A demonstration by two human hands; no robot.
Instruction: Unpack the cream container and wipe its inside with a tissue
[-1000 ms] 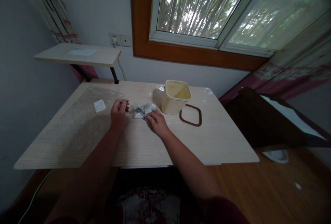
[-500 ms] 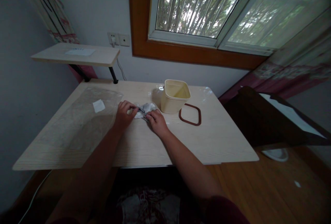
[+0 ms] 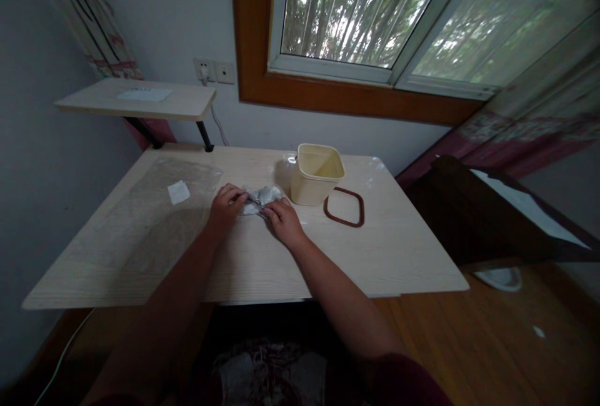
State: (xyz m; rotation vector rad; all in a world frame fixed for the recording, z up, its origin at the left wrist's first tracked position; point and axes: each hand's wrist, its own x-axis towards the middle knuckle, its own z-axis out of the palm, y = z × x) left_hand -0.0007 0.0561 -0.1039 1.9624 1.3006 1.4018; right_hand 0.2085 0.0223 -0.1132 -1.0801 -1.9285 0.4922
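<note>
Both hands meet over a crumpled, whitish plastic bag (image 3: 269, 194) near the middle of the table. My left hand (image 3: 227, 204) is closed with fingertips pinching the dark, twisted edge of the bag from the left. From the right, my right hand (image 3: 284, 219) pinches the same dark strip, its fingers closed. Whether that strip is part of the bag or a separate thin piece is too small to tell. Just right of the bag stands a cream plastic bin (image 3: 313, 188), upright and open at the top. Beside it a brown rounded-square ring (image 3: 360, 209) lies flat.
A clear plastic sheet (image 3: 154, 231) covers the table's left part, with a white paper square (image 3: 179, 192) on it. A raised shelf (image 3: 94, 97) stands at the back left. The wooden table (image 3: 398, 262) ends before the wall and window. A dark piece of furniture (image 3: 464, 218) is at the right.
My left fingers have shifted very slightly at the dark strip. The bin, ring and paper square stay in place.
</note>
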